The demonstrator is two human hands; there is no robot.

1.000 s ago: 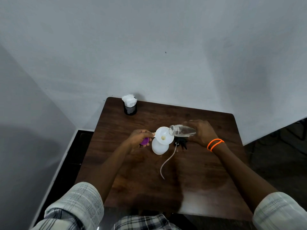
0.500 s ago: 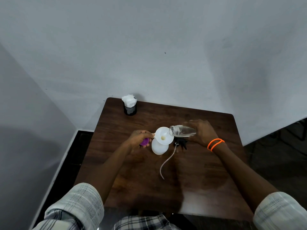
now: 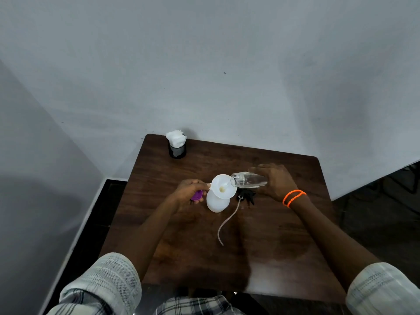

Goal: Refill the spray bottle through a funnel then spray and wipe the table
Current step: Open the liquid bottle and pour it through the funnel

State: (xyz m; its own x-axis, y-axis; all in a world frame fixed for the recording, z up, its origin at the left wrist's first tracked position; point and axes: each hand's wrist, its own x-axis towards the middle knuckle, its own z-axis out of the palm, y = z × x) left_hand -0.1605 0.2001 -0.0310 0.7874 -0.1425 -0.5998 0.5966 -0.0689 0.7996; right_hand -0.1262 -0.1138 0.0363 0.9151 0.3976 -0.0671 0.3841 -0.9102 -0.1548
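Note:
A white spray bottle (image 3: 217, 202) stands open on the dark wooden table (image 3: 261, 246) with a white funnel (image 3: 223, 186) set in its neck. My left hand (image 3: 189, 193) pinches the funnel's tab and also holds a purple cap (image 3: 196, 195). My right hand (image 3: 273, 181) grips a clear bottle (image 3: 247, 179) tipped on its side, its mouth over the funnel's rim. The black spray head (image 3: 246, 196) lies on the table behind the white bottle, its pale tube (image 3: 227, 223) trailing toward me.
A black cup stuffed with white tissues (image 3: 177, 144) stands at the table's far left corner. A grey wall runs along the table's far edge. Dark floor lies to the left and right of the table.

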